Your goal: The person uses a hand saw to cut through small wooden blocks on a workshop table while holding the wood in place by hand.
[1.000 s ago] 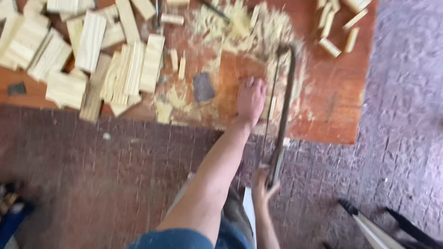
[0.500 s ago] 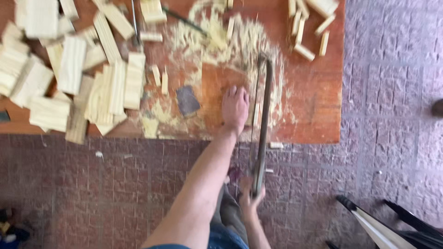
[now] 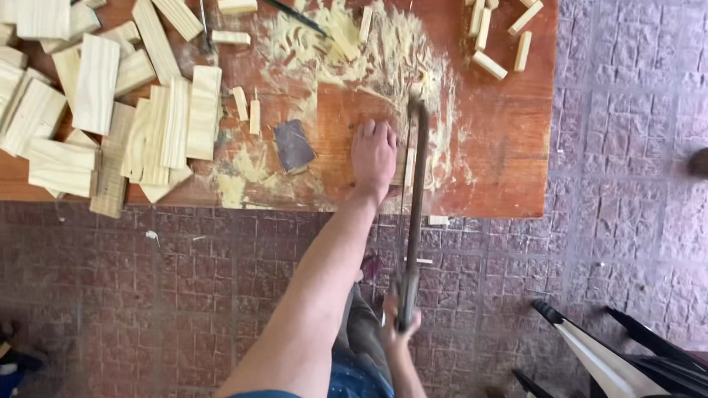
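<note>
Upper left of the frame: a heap of pale cut wood blocks point(image 3: 110, 110) lies on the red-brown worktop point(image 3: 509, 169), well apart from the hands. Just right of it, near centre, a dark sheet of sandpaper point(image 3: 293, 146) lies flat amid sawdust point(image 3: 369, 51).

Centre: the left hand point(image 3: 374, 153) is spread flat, palm down, pressing on the worktop; it appears to pin a small pale strip of wood point(image 3: 408, 168) at its right edge, though the contact itself is partly hidden.

Just right of that hand: the hacksaw point(image 3: 414, 214) runs near vertical in the frame, its far end over the sawdust, its handle off the worktop's near edge. The right hand point(image 3: 399, 328), at lower centre, is closed around the handle. The strip lies between the left hand and the saw frame, long axis parallel to the saw; the left hand is nearer.

Upper right: short pale sticks point(image 3: 501, 37) lie scattered.
</note>
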